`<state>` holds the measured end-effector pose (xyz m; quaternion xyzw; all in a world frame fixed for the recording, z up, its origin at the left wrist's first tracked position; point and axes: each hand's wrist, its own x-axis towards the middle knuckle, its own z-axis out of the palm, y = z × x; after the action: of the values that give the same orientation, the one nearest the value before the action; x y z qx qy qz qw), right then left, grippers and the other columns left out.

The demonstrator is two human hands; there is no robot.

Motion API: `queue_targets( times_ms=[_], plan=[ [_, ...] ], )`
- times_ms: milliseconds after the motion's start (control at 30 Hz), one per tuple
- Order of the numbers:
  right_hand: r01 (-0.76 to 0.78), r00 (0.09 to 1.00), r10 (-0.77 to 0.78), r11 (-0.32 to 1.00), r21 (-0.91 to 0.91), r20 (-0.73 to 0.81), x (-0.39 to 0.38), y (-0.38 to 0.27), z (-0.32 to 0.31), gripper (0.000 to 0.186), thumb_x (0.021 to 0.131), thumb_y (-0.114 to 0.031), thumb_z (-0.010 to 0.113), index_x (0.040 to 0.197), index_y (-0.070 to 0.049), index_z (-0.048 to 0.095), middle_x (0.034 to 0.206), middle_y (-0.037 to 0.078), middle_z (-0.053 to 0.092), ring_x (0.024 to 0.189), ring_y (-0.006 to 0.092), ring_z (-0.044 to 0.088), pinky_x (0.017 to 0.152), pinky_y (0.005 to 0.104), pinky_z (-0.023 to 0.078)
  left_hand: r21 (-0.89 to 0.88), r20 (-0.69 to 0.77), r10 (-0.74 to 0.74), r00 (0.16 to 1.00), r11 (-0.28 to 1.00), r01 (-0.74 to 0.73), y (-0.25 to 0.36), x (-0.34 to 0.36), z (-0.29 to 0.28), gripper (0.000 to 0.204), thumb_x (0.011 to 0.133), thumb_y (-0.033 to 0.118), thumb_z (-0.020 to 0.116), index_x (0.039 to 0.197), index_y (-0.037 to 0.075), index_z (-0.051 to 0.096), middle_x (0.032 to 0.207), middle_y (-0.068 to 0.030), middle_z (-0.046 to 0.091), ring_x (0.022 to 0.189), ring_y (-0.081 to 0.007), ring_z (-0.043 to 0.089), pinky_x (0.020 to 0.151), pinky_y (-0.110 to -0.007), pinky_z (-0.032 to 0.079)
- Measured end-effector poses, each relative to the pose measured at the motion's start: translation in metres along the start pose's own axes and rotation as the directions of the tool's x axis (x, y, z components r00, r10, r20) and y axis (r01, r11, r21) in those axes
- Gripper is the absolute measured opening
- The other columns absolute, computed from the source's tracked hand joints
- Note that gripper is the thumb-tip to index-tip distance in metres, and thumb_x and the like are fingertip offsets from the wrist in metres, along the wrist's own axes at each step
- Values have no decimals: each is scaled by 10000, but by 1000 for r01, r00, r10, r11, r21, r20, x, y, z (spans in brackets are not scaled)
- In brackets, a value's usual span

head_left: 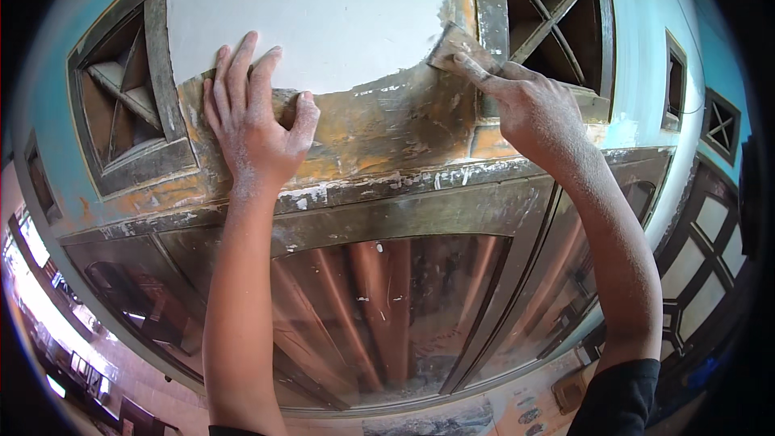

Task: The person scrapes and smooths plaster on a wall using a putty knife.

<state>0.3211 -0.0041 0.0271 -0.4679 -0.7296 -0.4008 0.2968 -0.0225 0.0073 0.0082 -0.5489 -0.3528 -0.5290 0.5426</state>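
White dust coats the right hand (539, 109), which on my remote feed grips a flat scraper (463, 50) at 1 o'clock, index finger laid along it; the blade seems to meet the ragged border of the white coating (315, 24). At 10 o'clock, the left hand (257, 133) is empty, fingers splayed against the wall face. Smooth and chalky, that coating spans 12 o'clock; I judge the rough brown-and-ochre band (379, 133) beneath unfinished, though I can't tell whether white is being added or removed. Farther out, I see X-braced wooden vents at 10 (125, 97) and between 1 and 2 (550, 24), and glossy glass panes (379, 307) toward 6.
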Motion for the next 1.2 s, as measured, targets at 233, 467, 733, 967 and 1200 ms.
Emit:
queue_targets(
  times_ms=[233,467,733,967,1200],
  plan=[
    [-25,998,24,999,21,50,6,6,-19,579,950,19,513,1421,-271,685,1147,138,716,995,338,746,886,479,608,11,16,1,1000,1000,-1,-3,-1,-1,573,877,345,724,1410,170,610,1637,-74,452,1554,-371,343,1249,-635,210],
    [63,998,-63,998,-25,15,20,26,-18,549,968,24,509,1388,-264,714,1153,116,718,1071,297,739,938,473,604,2,5,15,1000,1000,-15,-4,-1,-1,564,892,346,724,1420,184,607,1639,-58,458,1557,-363,340,1256,-618,208],
    [227,935,-268,956,-188,-233,32,32,-12,703,983,81,485,1445,-422,648,1383,55,687,1192,256,718,976,421,624,3,8,1,1000,1000,-1,-7,-3,-3,562,895,357,723,1420,193,608,1638,-54,461,1555,-360,346,1258,-611,213],
    [184,973,-198,976,-121,-122,36,45,-15,627,962,39,543,1421,-365,683,1333,60,701,1173,256,725,916,422,639,2,2,3,1000,1000,-3,-5,-2,-1,572,887,350,728,1422,191,604,1638,-53,463,1553,-361,350,1254,-613,221],
    [81,994,-92,984,-156,-62,24,30,-26,634,962,35,526,1449,-347,664,1263,72,698,1137,256,734,919,433,633,-12,-4,4,1000,1000,-4,-4,-3,0,575,888,349,727,1426,190,601,1636,-54,464,1554,-362,349,1254,-618,222]
  ],
)
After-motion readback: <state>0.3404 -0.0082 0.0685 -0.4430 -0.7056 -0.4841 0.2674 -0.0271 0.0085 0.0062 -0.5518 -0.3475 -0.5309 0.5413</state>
